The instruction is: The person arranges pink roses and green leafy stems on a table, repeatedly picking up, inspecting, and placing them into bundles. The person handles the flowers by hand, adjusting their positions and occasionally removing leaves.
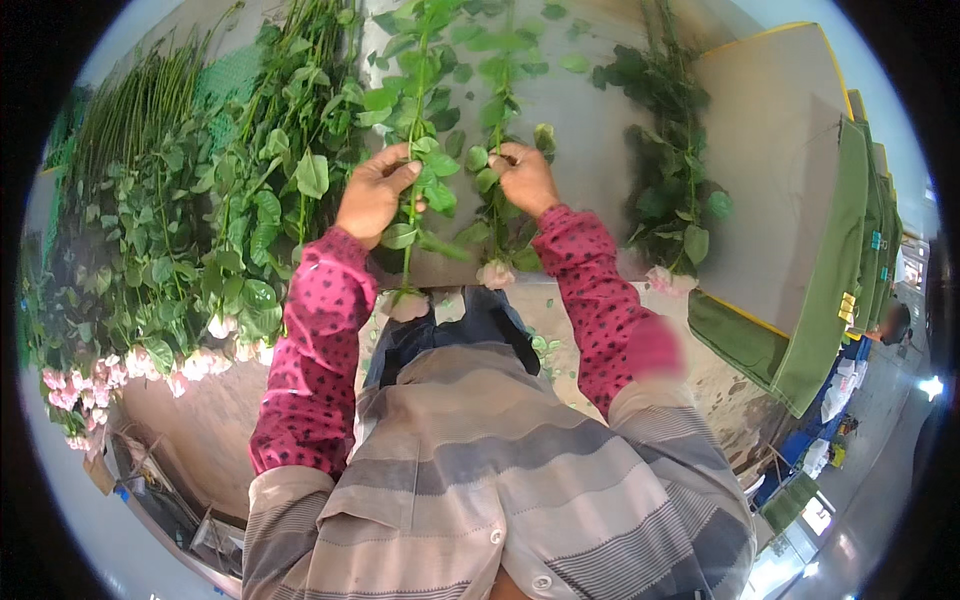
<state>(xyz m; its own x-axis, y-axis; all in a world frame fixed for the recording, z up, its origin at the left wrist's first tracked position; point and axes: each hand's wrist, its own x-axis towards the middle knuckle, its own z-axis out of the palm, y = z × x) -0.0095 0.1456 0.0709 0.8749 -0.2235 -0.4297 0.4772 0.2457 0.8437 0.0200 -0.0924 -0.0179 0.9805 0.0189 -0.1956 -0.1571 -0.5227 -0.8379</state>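
Note:
My left hand (378, 193) is closed around the stem of a leafy rose, its pale pink bloom (406, 305) hanging toward me past the table edge. My right hand (525, 178) pinches the stem of a second rose, whose pink bloom (495, 273) also points my way. Both stems run away from me over the grey table (590, 110), roughly side by side. Leaves cover parts of the fingers. Loose leaves (573, 63) lie on the table around the far ends of the stems.
A thick heap of leafy roses (190, 210) fills the left side, its pink blooms (95, 385) toward me. More dark-leaved roses (668, 150) lie to the right. Beyond them stands a grey panel with yellow edging (765, 190), with green cloth (838, 250) clipped beside it.

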